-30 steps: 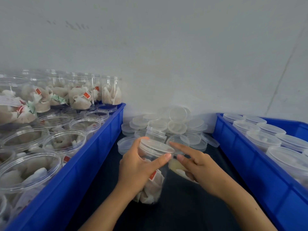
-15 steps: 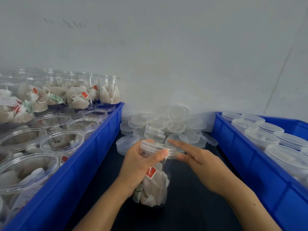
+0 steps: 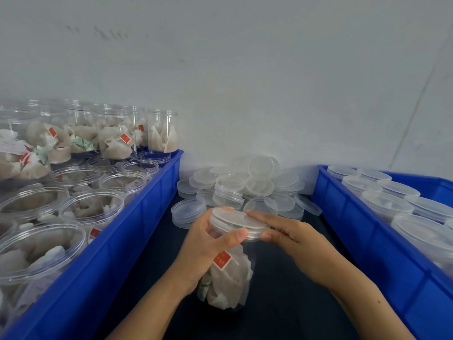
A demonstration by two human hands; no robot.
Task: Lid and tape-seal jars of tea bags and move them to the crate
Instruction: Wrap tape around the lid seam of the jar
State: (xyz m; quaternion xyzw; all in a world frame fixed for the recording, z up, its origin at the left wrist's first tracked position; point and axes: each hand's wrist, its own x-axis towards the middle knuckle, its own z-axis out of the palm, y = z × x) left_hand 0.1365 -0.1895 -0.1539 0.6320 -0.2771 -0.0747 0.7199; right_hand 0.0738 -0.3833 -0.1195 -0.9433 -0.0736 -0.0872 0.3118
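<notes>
Now lidding a tea-bag jar (image 3: pixel 226 280) mid-table.
Left hand (image 3: pixel 208 244) gripping jar neck and clear lid (image 3: pixel 236 223); right hand (image 3: pixel 297 244) fingers flat against lid edge, between two blue crates (image 3: pixel 157 207).

Pale grey wall (image 3: pixel 245 69) behind the bench area, faint dark scuffs upper left. Dark worktop (image 3: pixel 282 303) below. Thin dark seam (image 3: pixel 414 111) runs diagonally down wall at right.
</notes>
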